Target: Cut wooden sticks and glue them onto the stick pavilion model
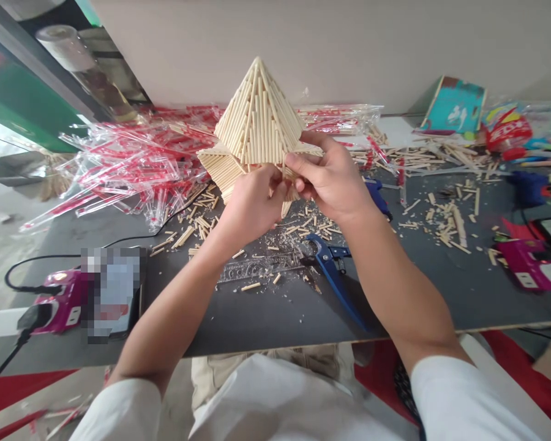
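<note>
Over the grey table, here's the stick model, up at the fingertips, its underside lost behind them! The right hand has it pinched at the lower edge, thumb in front; the left hand hides its own fingertips, so how tightly they close, I can't tell. Below the grip: a blue cutter, partly behind the right forearm, a clear ruler, half-lost under litter, and tiny stick offcuts.
</note>
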